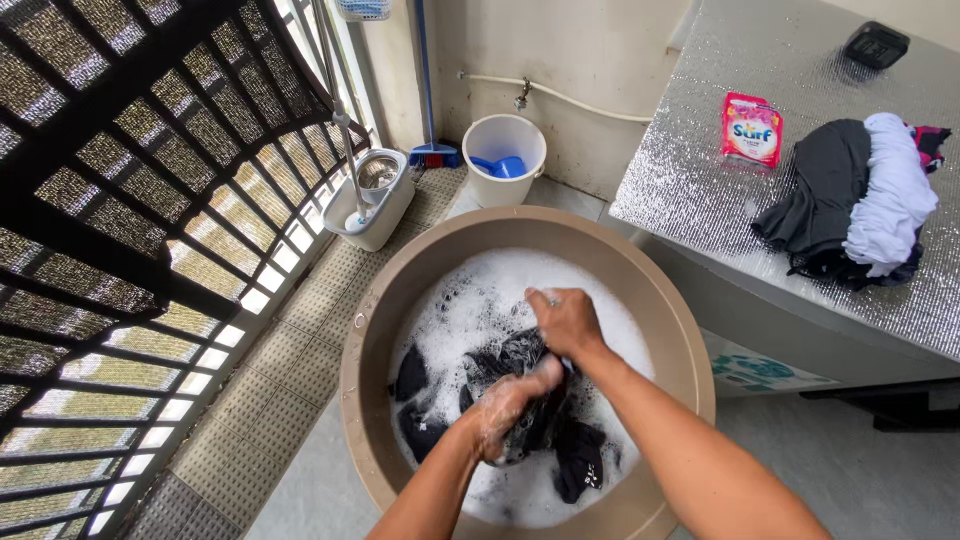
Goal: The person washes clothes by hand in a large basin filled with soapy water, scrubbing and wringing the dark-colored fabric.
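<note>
Right now your left hand (510, 400) and right hand (565, 322) have their fingers clenched on the dark garment (535, 400) in the sudsy brown basin (400, 270). Scrubbing looks midway; 1 pile of clothes (850, 200) waits unwashed on the silver surface (690, 170).

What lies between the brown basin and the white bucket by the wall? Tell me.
In the head view, only a short stretch of bare floor separates the brown basin from the white bucket. The mop bucket stands off to the side.
</note>
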